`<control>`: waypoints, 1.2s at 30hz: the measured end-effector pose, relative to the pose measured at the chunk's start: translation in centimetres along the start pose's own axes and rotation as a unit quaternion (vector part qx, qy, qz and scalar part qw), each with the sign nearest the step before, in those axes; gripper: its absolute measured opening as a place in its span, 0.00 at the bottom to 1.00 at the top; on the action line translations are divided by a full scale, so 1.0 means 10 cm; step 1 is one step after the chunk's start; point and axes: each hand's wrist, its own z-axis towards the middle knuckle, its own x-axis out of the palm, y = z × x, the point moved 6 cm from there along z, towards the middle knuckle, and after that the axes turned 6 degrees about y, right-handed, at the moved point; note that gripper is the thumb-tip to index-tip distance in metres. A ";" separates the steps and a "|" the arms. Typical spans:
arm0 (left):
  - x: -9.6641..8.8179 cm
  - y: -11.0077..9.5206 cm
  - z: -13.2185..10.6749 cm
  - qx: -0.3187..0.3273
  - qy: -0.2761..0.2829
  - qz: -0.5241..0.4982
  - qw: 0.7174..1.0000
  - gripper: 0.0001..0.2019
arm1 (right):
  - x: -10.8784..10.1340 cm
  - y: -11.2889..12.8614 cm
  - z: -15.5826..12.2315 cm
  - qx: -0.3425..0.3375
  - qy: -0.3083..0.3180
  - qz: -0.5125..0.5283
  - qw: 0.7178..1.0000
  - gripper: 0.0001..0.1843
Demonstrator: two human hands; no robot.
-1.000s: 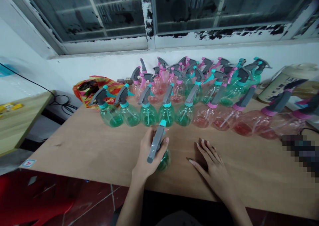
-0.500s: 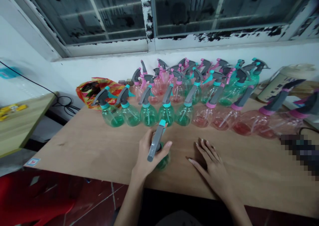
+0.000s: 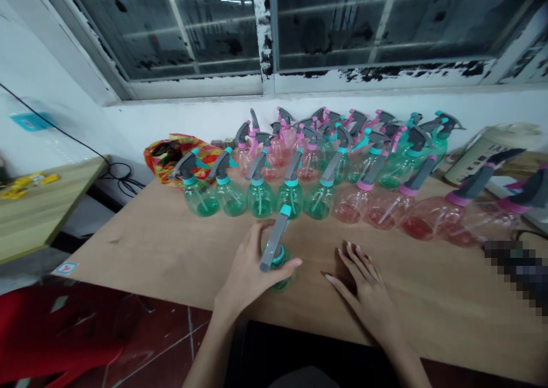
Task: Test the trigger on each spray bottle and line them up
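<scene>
My left hand point(image 3: 248, 262) curves around a green spray bottle point(image 3: 282, 282) with a grey trigger head and turquoise nozzle tip. The thumb crosses the bottle's front while the other fingers are partly hidden behind it. The bottle stands near the table's front edge. Palm down on the wood, my right hand point(image 3: 363, 288) rests open with its fingers apart, holding nothing. Beyond both hands runs a row of spray bottles, with green ones point(image 3: 260, 199) on the left and pink ones point(image 3: 353, 205) on the right.
More spray bottles point(image 3: 310, 162) crowd together against the wall. A red and yellow bag point(image 3: 201, 148) lies behind the row's left end. At the right stand a pale container point(image 3: 483, 154) and a blurred dark object point(image 3: 520, 271). A red chair point(image 3: 55, 336) is at lower left.
My left hand has shifted lower and to the left around the bottle, uncovering more of its turquoise neck ring. My right hand stays put. The whole view has moved slightly.
</scene>
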 end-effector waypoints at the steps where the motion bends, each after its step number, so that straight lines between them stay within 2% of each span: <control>1: 0.00 0.01 -0.03 -0.018 0.009 0.005 1.000 0.26 | 0.00 -0.01 0.00 0.000 -0.001 -0.001 1.000 0.37; 4: -0.02 0.02 -0.12 -0.042 0.036 0.006 0.998 0.15 | 0.02 -0.02 -0.02 -0.007 -0.006 -0.009 1.000 0.38; 9: -0.30 0.14 -0.26 -0.046 0.011 0.041 0.998 0.13 | 0.03 -0.03 -0.04 -0.040 -0.026 -0.034 0.998 0.38; 12: -0.58 0.31 -0.33 -0.043 -0.029 0.080 0.995 0.12 | 0.04 -0.05 -0.04 -0.043 -0.037 -0.046 0.997 0.39; 14: -0.82 0.44 -0.35 -0.034 -0.074 0.099 0.992 0.13 | 0.05 -0.08 -0.04 -0.039 -0.042 -0.052 0.997 0.40; 18: -1.36 0.86 -0.36 -0.061 -0.169 0.131 0.975 0.14 | 0.11 -0.17 -0.05 -0.048 -0.038 -0.049 0.997 0.39; 22: -1.85 1.36 -0.24 -0.081 -0.240 0.124 0.959 0.16 | 0.18 -0.23 -0.06 -0.065 -0.024 -0.027 0.997 0.34; 26: -2.16 1.73 0.04 -0.088 -0.254 0.127 0.955 0.18 | 0.19 -0.27 -0.07 -0.022 -0.041 -0.003 0.999 0.35; 31: -2.39 1.94 0.36 -0.093 -0.255 0.147 0.951 0.19 | 0.21 -0.23 -0.07 -0.012 -0.029 0.011 0.999 0.34; 36: -2.43 2.02 0.53 -0.092 -0.263 0.158 0.947 0.17 | 0.14 -0.19 -0.02 0.007 -0.056 0.017 0.998 0.32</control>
